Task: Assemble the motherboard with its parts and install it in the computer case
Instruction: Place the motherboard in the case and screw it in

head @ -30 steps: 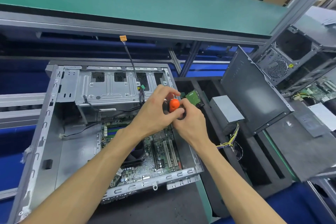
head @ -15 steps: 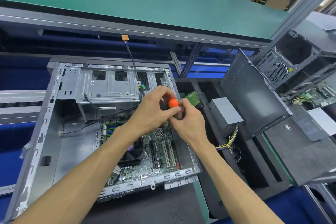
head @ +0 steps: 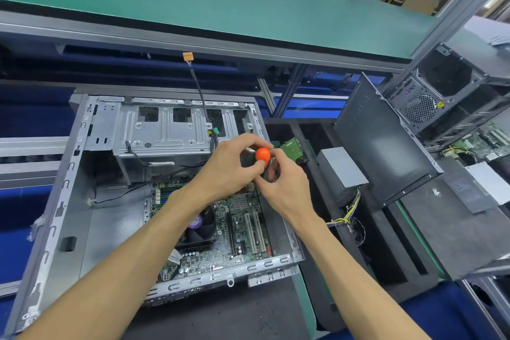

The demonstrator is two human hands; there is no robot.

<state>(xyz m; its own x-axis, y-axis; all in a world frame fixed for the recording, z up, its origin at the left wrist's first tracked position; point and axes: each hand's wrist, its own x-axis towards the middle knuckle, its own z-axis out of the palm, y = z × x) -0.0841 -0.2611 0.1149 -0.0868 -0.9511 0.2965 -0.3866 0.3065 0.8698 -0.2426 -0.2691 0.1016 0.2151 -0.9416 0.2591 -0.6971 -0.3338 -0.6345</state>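
Observation:
An open grey computer case [head: 63,201] lies on its side with the green motherboard [head: 242,229] inside, a black CPU fan [head: 200,225] on the board. Above the board's far right corner, both hands meet on a screwdriver with an orange-capped handle [head: 262,154]. My left hand [head: 229,168] curls round the handle from the left. My right hand [head: 284,185] pinches it from the right below the cap. The shaft and tip are hidden behind the hands.
A cable with an orange connector [head: 187,56] rises from the drive cage [head: 165,130]. A foam tray to the right holds a green circuit board [head: 291,146] and a grey power supply [head: 340,167] with yellow wires. A dark side panel [head: 383,143] leans there, more cases beyond.
The hands and screwdriver have stayed at the same spot over the board's corner. The fingers shifted slightly round the orange handle, and the view drifted a little.

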